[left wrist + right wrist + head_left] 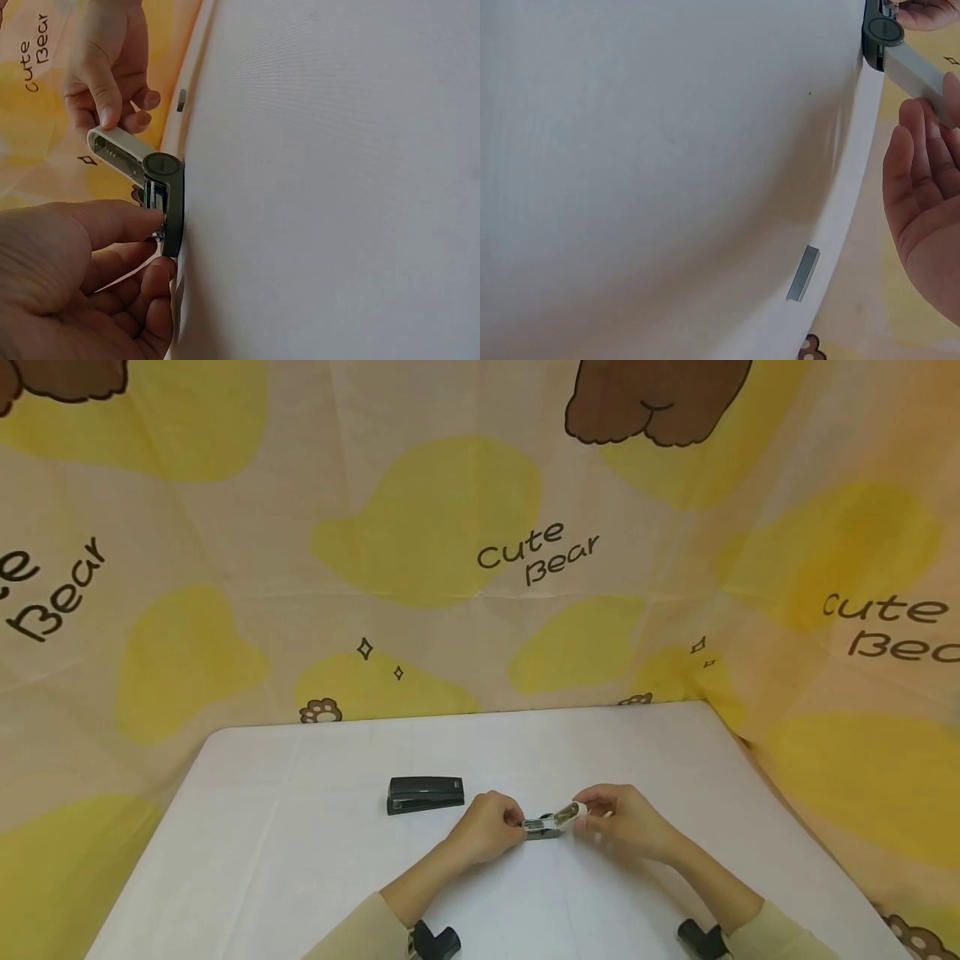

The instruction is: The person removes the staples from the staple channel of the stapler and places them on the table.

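A small stapler [542, 828] with a dark green base and a white top arm stands on the white table, its top arm swung open. My left hand [487, 828] pinches the base end, with a fingertip at the metal staple channel [155, 196] in the left wrist view. My right hand [628, 818] holds the tip of the raised white arm [919, 79] between thumb and fingers. A short strip of staples [804, 274] lies on the table near the right hand. What exactly sits inside the channel is partly hidden by the left fingers.
A larger black stapler [426, 795] lies closed on the table [300, 852], to the left of and behind the left hand. Behind the table hangs a patterned yellow and cream cloth [450, 527]. Black wrist cameras [437, 941] show at both wrists.
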Motion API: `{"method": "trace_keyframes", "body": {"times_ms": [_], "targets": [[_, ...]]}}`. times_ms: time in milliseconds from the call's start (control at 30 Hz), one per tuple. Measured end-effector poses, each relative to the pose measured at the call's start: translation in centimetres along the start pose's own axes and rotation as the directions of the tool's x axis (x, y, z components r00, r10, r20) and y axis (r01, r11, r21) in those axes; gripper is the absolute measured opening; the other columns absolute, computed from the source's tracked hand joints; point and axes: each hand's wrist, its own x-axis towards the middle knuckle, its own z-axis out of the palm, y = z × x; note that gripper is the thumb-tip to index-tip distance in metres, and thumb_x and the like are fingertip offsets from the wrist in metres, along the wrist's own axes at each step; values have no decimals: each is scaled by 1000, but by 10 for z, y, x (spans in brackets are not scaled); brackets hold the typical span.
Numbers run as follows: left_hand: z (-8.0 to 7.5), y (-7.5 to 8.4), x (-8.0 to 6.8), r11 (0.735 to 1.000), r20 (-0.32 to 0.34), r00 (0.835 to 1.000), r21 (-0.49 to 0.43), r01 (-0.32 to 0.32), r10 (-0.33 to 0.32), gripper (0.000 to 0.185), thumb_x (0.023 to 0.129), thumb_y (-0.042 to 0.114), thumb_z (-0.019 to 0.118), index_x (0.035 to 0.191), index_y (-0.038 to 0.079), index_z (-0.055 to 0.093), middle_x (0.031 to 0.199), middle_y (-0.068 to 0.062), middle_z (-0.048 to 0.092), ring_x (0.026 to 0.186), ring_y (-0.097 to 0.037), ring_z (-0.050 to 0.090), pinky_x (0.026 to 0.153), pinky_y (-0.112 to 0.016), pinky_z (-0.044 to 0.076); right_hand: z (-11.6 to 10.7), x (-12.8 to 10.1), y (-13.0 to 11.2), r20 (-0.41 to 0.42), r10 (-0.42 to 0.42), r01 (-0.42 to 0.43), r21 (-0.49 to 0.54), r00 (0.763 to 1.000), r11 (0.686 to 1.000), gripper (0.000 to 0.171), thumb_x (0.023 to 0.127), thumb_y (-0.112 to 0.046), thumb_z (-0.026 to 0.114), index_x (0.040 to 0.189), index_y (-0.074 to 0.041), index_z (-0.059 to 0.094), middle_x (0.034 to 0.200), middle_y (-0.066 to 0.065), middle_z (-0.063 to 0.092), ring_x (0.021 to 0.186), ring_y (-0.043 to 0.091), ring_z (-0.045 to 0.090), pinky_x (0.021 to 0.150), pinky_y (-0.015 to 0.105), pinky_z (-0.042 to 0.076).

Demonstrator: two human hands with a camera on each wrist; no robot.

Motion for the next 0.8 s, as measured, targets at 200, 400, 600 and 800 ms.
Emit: {"method": "trace_keyframes", "body": {"times_ms": [200, 400, 600, 800], "targets": [[2, 0, 9, 1000, -13, 1000, -4, 25, -25, 3, 84, 2, 77, 81, 3, 75, 67, 6, 57, 67, -8, 50, 61, -25, 41, -5, 4, 3, -15, 3, -4, -32, 1000, 999, 28, 90, -7, 82, 115, 1, 74, 95, 4, 73, 82, 11, 66, 63, 26, 54], [5, -1, 21, 999, -26, 999, 11, 30, -30, 4, 83, 0, 76, 82, 5, 77, 66, 7, 58, 67, -8, 50, 61, -25, 41, -10, 8, 5, -28, 5, -7, -43, 1000, 999, 29, 90, -9, 81, 117, 1, 73, 96, 4, 73, 84, 13, 66, 63, 26, 54], [9, -2, 32, 999, -41, 998, -12, 40, -40, 2, 82, 0, 76, 83, 2, 77, 66, 6, 58, 66, -8, 51, 60, -25, 42, -15, 11, 8, -37, 41, -41, -15, 998, 999, 30, 91, -6, 80, 118, 3, 72, 94, 9, 73, 83, 18, 65, 59, 29, 55], [13, -1, 44, 999, -77, 996, -27, 40, -42, 4, 83, -1, 74, 82, 2, 77, 66, 5, 58, 66, -9, 51, 60, -25, 41, -21, 17, 12, -66, 80, -83, -46, 995, 996, 29, 92, -5, 79, 119, 1, 72, 94, 7, 72, 75, 20, 62, 54, 29, 52]]}}
